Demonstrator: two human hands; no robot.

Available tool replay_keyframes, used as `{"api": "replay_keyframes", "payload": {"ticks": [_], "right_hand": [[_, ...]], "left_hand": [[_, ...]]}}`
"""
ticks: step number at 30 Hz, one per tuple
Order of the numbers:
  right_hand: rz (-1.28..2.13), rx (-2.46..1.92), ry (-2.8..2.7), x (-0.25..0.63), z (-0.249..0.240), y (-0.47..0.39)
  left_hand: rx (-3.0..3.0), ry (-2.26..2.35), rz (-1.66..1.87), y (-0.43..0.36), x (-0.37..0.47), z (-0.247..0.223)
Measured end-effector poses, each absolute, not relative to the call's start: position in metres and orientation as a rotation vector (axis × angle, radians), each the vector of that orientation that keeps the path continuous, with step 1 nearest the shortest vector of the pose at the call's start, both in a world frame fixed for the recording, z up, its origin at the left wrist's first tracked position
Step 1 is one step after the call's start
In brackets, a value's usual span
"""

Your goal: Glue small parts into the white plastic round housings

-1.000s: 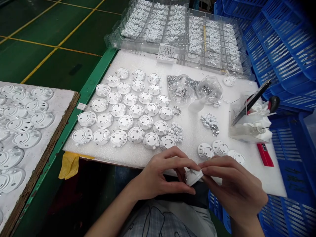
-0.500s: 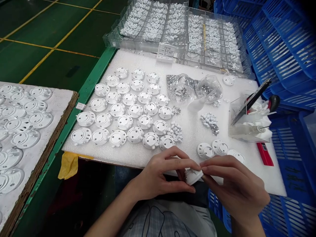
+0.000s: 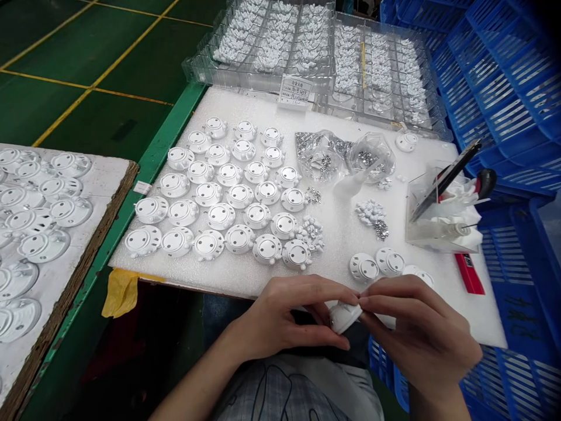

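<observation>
In front of my lap, just off the table's near edge, I hold a white round plastic part (image 3: 344, 317) tilted on its side. My left hand (image 3: 291, 313) grips it between thumb and fingers from the left. From the right, the pinched fingertips of my right hand (image 3: 416, 327) meet its upper edge; whether they hold a small piece there is hidden. Similar round white parts with two dark dots (image 3: 268, 249) stand in rows on the white foam sheet (image 3: 236, 278). A few more round parts (image 3: 363, 267) lie just beyond my right hand.
Small white pieces (image 3: 370, 211), metal bits (image 3: 381, 230) and clear bags of metal bits (image 3: 322, 161) lie mid-table. A clear box with tools (image 3: 432, 225) and a red block (image 3: 468, 273) are right. Trays (image 3: 272, 41) stand behind, blue crates (image 3: 504, 88) right, another board (image 3: 103, 202) left.
Both hands stay on the round part, which has tilted slightly. My left hand's knuckles have dropped a little. Nothing has been put down or picked up.
</observation>
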State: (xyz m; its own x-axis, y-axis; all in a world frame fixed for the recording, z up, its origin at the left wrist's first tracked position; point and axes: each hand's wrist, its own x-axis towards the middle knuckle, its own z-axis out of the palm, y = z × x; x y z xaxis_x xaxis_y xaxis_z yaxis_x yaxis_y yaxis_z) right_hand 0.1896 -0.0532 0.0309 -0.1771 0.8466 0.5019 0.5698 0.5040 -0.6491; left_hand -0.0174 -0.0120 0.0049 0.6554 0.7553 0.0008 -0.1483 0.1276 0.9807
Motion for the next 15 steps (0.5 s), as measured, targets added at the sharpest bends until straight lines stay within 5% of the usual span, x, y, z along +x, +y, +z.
{"api": "replay_keyframes", "payload": {"ticks": [15], "right_hand": [[0.731,-1.176,-1.75,0.182,0.043,-0.049]], "left_hand": [[0.626,0.578,0.696,-0.046,-0.001,-0.002]]}}
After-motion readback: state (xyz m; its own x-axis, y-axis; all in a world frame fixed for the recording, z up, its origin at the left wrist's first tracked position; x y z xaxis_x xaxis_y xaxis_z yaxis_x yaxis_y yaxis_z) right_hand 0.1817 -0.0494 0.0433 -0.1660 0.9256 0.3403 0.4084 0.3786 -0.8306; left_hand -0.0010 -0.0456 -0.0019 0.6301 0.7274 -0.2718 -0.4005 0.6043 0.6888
